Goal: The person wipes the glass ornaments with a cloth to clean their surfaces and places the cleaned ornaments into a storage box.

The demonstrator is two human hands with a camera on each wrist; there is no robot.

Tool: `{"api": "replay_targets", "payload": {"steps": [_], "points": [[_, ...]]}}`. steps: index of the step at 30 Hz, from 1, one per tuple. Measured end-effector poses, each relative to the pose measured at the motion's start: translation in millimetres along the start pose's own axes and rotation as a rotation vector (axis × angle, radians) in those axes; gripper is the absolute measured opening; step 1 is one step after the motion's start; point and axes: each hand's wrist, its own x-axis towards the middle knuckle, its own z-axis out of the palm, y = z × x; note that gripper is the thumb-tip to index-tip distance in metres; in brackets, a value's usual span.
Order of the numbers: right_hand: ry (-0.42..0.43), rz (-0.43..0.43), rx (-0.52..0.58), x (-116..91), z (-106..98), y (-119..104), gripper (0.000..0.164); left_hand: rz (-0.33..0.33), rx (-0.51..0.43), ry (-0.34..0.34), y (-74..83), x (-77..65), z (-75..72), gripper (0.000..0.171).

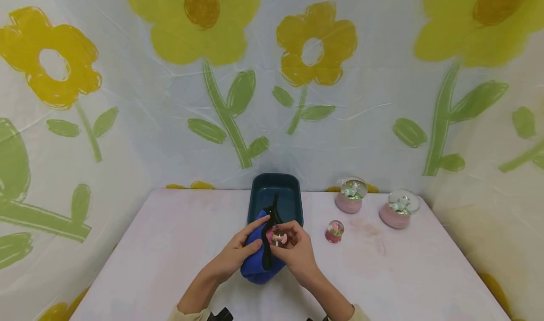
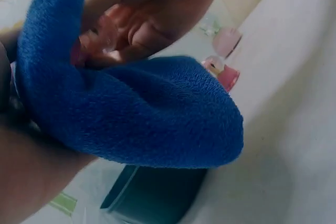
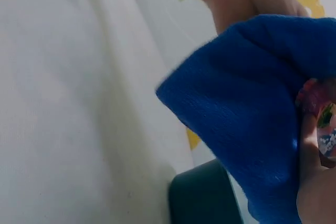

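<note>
Seen from above, a person works with both hands over a pale desk (image 1: 170, 245). The left hand (image 1: 235, 252) has its grip on a fuzzy blue cloth (image 1: 257, 264) with wavy black edging (image 1: 267, 255), thumb and fingers on its sides. The right hand (image 1: 299, 252) has a pinching grip on a small pink-based snow globe (image 1: 278, 237), thumb below and fingers above. That globe is against the cloth's black edge, base toward the blue; whether it sits partly inside a fold I cannot tell. Just behind the cloth is a dark teal tray (image 1: 286, 200). To the right, another small globe (image 1: 335, 231) and two larger globes, one nearer the middle (image 1: 351, 195) and one farther right (image 1: 399, 208), stand on the desk before a backdrop (image 1: 365, 104) of painted yellow flowers.
</note>
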Motion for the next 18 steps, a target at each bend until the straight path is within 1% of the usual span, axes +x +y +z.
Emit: {"api": "replay_targets", "payload": {"steps": [2,4,6,7,9,11,12,13,15,16,18], "points": [[-0.009,0.009,0.005,-1,-1,-1,0.045,-0.003,-0.013,-0.033,-0.3,0.1,-1.3,0.053],[-0.005,0.013,-0.007,-1,-2,-3,0.045,-0.012,-0.001,-0.043,-0.6,2.4,-1.4,0.053],[0.003,0.018,-0.026,-1,-4,-5,0.045,-0.017,0.014,-0.038,-0.4,5.7,0.1,0.05],[0.005,0.027,-0.04,-1,-6,-6,0.044,-0.019,0.033,-0.028,-0.3,7.4,1.2,0.048],[-0.019,0.049,-0.062,-1,-9,-10,0.044,-0.017,0.069,0.01,-0.8,9.4,3.9,0.045],[-0.08,0.054,-0.096,-2,-12,-14,0.046,-0.009,0.097,0.071,-3.0,9.2,6.3,0.042],[-0.11,0.04,-0.145,-3,-13,-16,0.048,-0.006,0.107,0.1,-4.2,8.5,7.6,0.04],[-0.137,0.003,-0.209,-3,-14,-19,0.049,-0.001,0.118,0.126,-4.9,8.4,8.1,0.039],[-0.17,-0.109,-0.358,-3,-16,-22,0.053,0.016,0.12,0.161,-6.1,8.6,9.2,0.038],[-0.168,-0.173,-0.435,-4,-16,-23,0.055,0.025,0.117,0.169,-6.3,8.8,9.8,0.038],[-0.132,-0.292,-0.571,-6,-17,-23,0.054,0.034,0.115,0.173,-6.2,8.9,11.2,0.039]]}}
